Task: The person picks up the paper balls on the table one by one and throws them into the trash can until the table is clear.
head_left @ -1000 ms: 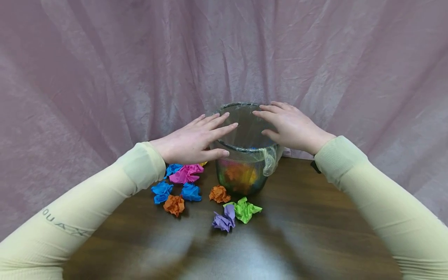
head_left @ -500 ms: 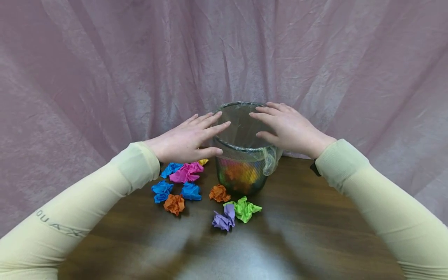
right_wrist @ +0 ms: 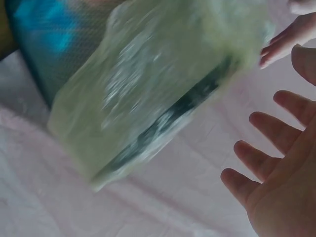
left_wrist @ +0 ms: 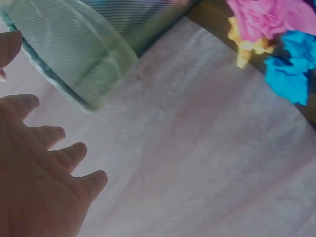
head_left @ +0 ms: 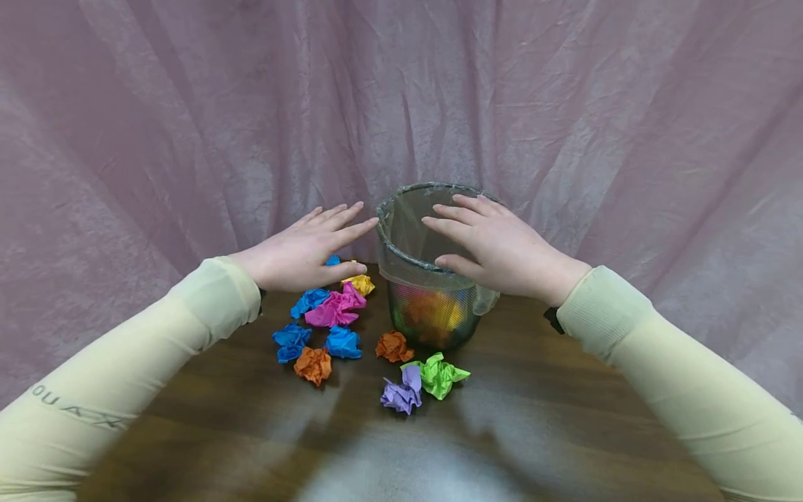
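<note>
A wire-mesh bin [head_left: 433, 314] stands upright toward the far side of the worktop [head_left: 552, 418], its long axis vertical and its round mouth facing up. A clear liner [head_left: 408, 265] folds over the rim and bunches at the right; coloured paper shows through the mesh.

The left hand [head_left: 304, 252] is raised left of the bin, fingers straight and apart, pointing right and far. The right hand [head_left: 502, 245] is raised at the bin's right, fingers apart and pointing left, overlapping the mouth in the head view. Neither hand holds anything.

Crumpled paper lies to the left: pink [head_left: 337, 308], yellow, blue and orange balls. An orange ball [head_left: 394, 346] sits just near of the bin, with green [head_left: 440, 376] and purple [head_left: 401, 394] balls nearer.
</note>
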`<state>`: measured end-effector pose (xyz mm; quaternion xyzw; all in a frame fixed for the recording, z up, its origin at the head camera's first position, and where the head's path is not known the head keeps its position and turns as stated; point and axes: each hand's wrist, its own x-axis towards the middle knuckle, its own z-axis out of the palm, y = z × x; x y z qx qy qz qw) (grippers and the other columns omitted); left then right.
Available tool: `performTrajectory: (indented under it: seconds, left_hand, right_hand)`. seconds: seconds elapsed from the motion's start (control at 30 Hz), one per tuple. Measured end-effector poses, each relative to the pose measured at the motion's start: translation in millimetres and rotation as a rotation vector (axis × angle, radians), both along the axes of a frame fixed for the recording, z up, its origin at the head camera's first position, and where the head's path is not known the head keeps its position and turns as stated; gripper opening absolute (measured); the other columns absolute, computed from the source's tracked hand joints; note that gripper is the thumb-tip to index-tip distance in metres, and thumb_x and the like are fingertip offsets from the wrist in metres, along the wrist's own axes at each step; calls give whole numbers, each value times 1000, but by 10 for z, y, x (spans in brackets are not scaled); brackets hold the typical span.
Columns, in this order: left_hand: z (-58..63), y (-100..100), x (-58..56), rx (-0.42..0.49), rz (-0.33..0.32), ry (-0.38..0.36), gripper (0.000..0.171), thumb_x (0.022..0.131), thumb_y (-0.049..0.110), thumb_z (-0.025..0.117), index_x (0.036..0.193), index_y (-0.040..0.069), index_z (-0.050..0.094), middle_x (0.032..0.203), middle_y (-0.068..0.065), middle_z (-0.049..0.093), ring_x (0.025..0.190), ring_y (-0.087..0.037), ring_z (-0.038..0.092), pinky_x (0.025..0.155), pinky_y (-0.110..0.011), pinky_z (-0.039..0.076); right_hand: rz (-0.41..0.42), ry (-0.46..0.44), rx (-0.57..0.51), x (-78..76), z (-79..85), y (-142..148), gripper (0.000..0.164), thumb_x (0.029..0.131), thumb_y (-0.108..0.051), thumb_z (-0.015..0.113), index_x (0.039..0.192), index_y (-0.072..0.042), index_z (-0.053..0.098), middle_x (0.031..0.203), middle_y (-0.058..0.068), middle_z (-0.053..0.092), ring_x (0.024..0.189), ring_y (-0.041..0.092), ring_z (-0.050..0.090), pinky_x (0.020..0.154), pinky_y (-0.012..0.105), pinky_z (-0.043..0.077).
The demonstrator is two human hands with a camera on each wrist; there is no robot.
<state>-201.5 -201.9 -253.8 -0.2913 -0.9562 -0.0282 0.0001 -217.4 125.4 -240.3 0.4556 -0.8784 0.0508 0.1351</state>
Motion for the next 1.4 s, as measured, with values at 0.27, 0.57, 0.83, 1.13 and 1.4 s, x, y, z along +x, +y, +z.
performTrajectory:
  seconds: [0.27, 0.57, 0.83, 1.13, 1.4]
  left_hand:
    - [-164, -283, -22, -15, 57, -34, 82, 101, 63, 51, 166, 28, 16, 171, -9, 6, 156, -36, 6, 122, -61, 7]
    - [-415, -486, -18, -3, 98, -72, 81, 101, 56, 57, 165, 23, 21, 170, -15, 13, 155, -40, 11, 119, -66, 8]
    - [-796, -630, 47, -21, 92, -126, 80, 100, 37, 66, 164, 17, 25, 168, -21, 17, 152, -46, 16, 115, -72, 15]
    - [-1205, -802, 148, 41, 87, -197, 77, 95, 19, 69, 162, 13, 32, 165, -25, 21, 148, -52, 22, 113, -70, 25]
    - [-1559, -931, 211, 70, 115, -325, 76, 88, 8, 70, 158, 9, 41, 159, -30, 30, 144, -53, 29, 109, -67, 36]
  right_hand:
    - [169, 86, 5, 263, -60, -251, 60, 102, -42, 62, 153, -13, 49, 157, 12, 46, 148, 38, 33, 122, 51, 21]
    - [338, 132, 30, 612, -293, -508, 63, 101, -43, 64, 154, -13, 49, 157, 12, 45, 149, 36, 32, 124, 42, 20]
    - [376, 92, 119, 765, -670, -604, 66, 100, -47, 64, 156, -17, 46, 159, 11, 42, 152, 34, 27, 124, 42, 18]
    - [359, 51, 177, 864, -1055, -681, 72, 97, -53, 65, 158, -20, 43, 161, 9, 40, 152, 34, 26, 123, 44, 22]
    - [354, 15, 179, 949, -1335, -747, 74, 98, -56, 63, 159, -21, 41, 161, 8, 39, 151, 33, 29, 122, 42, 25]
